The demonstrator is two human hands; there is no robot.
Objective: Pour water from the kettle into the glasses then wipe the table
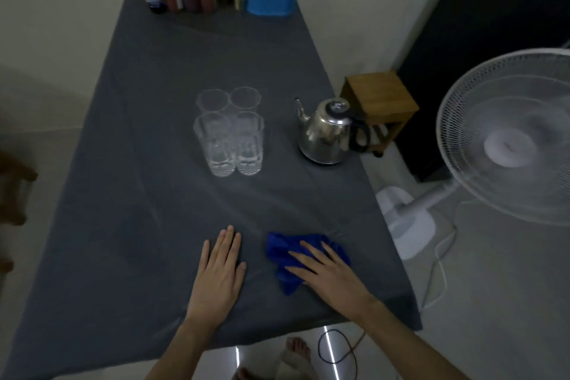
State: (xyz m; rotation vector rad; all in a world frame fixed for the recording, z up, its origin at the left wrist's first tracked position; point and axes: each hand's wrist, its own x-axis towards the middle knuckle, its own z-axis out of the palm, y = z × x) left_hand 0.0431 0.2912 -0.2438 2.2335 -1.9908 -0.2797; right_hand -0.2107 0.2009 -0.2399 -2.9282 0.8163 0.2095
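While both hands' fingers lie flat, right hand [327, 271] presses cloth [285, 259] on table [138, 163].

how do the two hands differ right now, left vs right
The left hand lies flat on the bare grey tablecloth with fingers close together; the right hand presses on the crumpled blue cloth with fingers spread. The left points straight up the table, the right angles toward the left. Both are open, palm down, near the table's front edge.

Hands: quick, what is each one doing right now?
Left hand: open, flat on the table, holding nothing.
Right hand: open, pressed flat on the blue cloth.
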